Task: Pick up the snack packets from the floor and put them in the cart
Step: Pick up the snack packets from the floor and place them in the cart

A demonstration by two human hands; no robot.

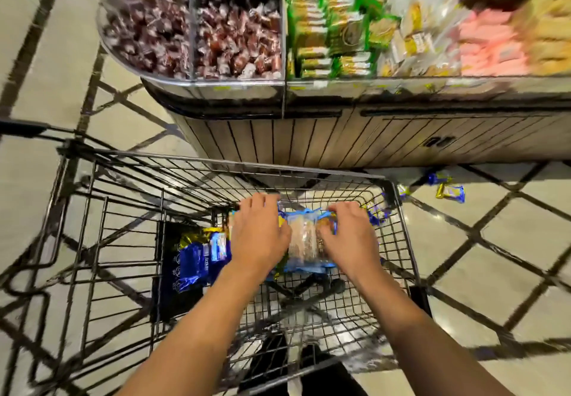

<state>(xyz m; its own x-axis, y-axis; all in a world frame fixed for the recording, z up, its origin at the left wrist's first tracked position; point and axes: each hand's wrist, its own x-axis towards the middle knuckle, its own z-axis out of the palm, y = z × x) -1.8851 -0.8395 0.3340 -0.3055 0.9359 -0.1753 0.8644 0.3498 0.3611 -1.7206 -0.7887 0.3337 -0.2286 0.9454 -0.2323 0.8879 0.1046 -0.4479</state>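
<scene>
A: Two hands down inside the cart (398, 225), both on the same clear, blue-edged packet (309, 241).

B: Left hand (258, 235) on its left side, fingers spread and bent over the top. Right hand (349, 238) on the right side, fingers curled over the far edge. Gripped from both sides, looks like, though blurred by motion.

A: Packet low in the basket, over the wire bottom, toward the far end. More blue packets (197, 256) just left of the left wrist, piled against a dark panel inside the cart.

B: And out on the floor (494, 256)?

A: A few small blue-and-gold packets (449, 191) lying on the tiles, just past the cart's far right corner, near the foot of the display stand (340, 139).

B: Above that, clear bins: dark wrapped sweets (191, 34) on the left, green packs (330, 21) in the middle, pale and pink packs (482, 43) to the right. All smeared by blur, no reading of labels.
</scene>
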